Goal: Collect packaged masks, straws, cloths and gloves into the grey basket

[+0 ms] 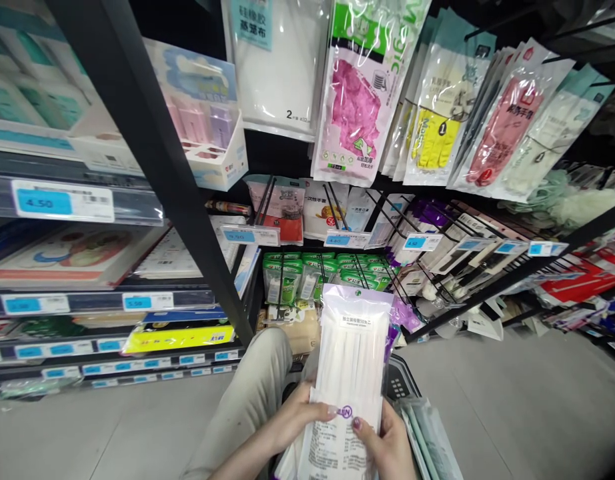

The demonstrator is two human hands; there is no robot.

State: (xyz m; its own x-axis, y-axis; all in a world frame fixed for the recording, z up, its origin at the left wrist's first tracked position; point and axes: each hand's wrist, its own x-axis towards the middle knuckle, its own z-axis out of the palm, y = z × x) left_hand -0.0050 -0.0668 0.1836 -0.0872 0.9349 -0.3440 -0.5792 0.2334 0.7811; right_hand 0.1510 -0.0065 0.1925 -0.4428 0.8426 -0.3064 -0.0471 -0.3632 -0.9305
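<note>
Between my two hands is a clear, white-and-purple pack of wrapped drinking straws, tilted up toward me. My left hand is closed on its left edge, thumb lying across the front. On the right side, my right hand grips the same pack, its thumb pressed on the printed label. Fingers behind the pack are hidden. More white packaging with a purple edge shows below my left hand; whether it is held I cannot tell.
Shelf racks stand close in front, with hanging glove packs and green-topped packs on hooks. A dark basket sits under my hands, pale green packages beside it. A black shelf post slants at left. My knee is near the lower shelf.
</note>
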